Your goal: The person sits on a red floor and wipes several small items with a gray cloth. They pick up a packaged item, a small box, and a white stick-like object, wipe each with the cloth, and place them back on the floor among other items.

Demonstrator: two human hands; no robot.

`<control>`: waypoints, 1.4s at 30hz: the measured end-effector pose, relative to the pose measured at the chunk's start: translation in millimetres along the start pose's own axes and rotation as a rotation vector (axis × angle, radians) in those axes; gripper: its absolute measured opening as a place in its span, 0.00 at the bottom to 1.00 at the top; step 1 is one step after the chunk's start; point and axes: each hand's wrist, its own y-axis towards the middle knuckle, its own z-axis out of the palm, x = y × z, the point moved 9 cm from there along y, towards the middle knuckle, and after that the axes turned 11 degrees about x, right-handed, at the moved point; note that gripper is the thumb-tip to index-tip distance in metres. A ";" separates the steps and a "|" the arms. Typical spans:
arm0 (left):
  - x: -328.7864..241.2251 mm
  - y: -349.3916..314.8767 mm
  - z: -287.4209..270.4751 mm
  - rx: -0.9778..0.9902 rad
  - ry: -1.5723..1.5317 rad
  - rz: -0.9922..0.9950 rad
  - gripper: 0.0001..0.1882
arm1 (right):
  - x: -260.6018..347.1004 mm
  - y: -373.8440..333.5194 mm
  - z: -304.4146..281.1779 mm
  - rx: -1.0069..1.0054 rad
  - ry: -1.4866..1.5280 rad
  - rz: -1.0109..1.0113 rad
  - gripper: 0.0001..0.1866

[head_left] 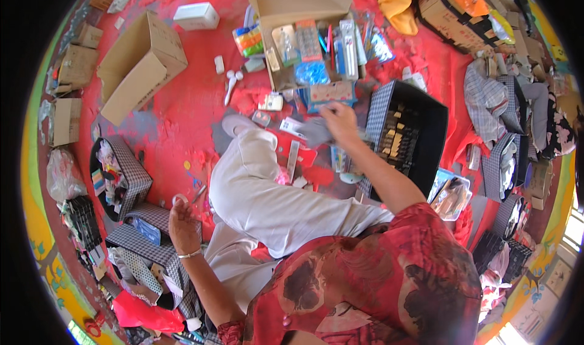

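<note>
My left hand (184,228) is raised at the lower left, fingers curled at a small pale ring-shaped thing (179,199), too small to name surely. Over the floor in front of my bent knee, my right hand (339,120) has its fingers drawn together on a soft grey piece of cloth (314,132), which looks blurred. Just beyond it stands an open cardboard box (277,76) filled with packets, pens and a blue plastic bag (311,72). Right of my right forearm is a checked fabric bin (378,117) with a dark inside, holding small tan and black pieces.
An empty-looking cardboard box (135,71) lies tilted at the far left, near a white box (196,16). Checked bins (135,178) with cloth items stand at my left. More bins and clothing (486,93) line the right. Small packets and a white handled item (231,86) lie on the red floor.
</note>
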 end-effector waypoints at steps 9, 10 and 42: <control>-97.8 -20.0 96.5 0.130 -0.369 0.301 0.25 | 337.7 -201.2 163.0 0.359 0.214 -1.227 0.10; -99.7 -22.9 96.4 0.213 -0.381 0.299 0.25 | 338.6 -222.1 174.4 0.354 0.189 -1.275 0.11; -47.8 0.9 -35.2 0.023 -0.767 0.404 0.19 | 316.6 -224.2 335.5 0.883 0.138 -0.858 0.07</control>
